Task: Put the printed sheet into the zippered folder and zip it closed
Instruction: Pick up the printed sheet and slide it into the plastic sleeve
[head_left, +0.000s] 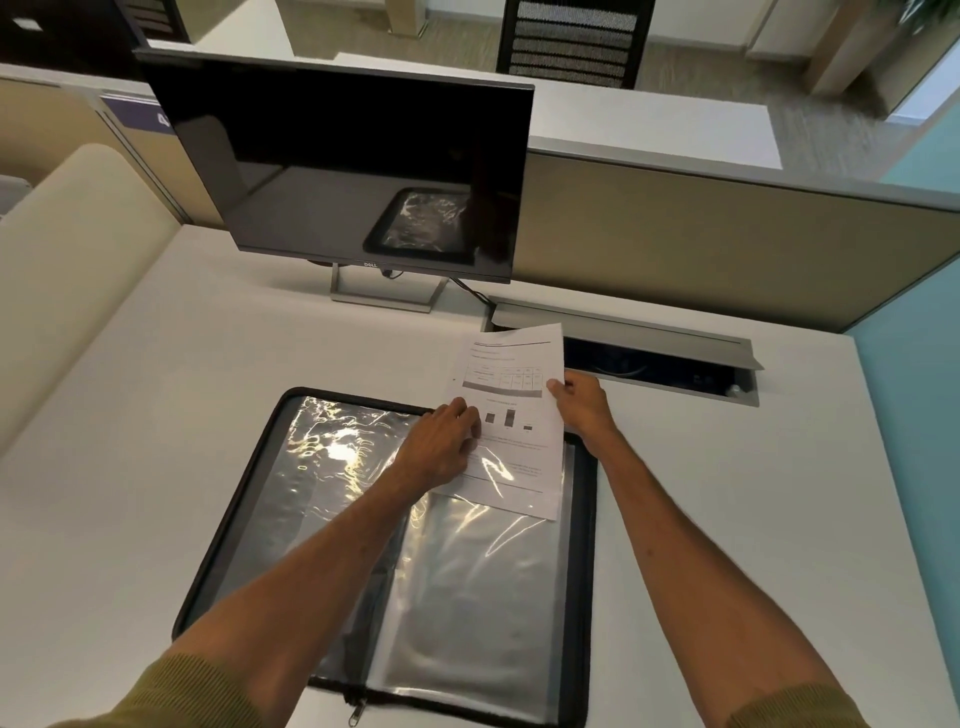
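So, sheet partly in, zipping left to do.
Nearest you, the zip pull (356, 718) hangs undone on the open folder (240, 496); beyond, your right hand (583, 406) pinches the sheet (511, 364) in its fingers, the lower end seemingly under plastic; your left hand (445, 441) lies on it, whether its fingers grip unclear.

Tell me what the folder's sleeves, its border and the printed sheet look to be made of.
Sleeves: clear glossy plastic film, judging by the wavy glare and wrinkles.
Border: matte black, probably fabric or a soft synthetic; the weave is too small to tell.
Printed sheet: thin matte white paper with dark print, and no glare where it is uncovered.
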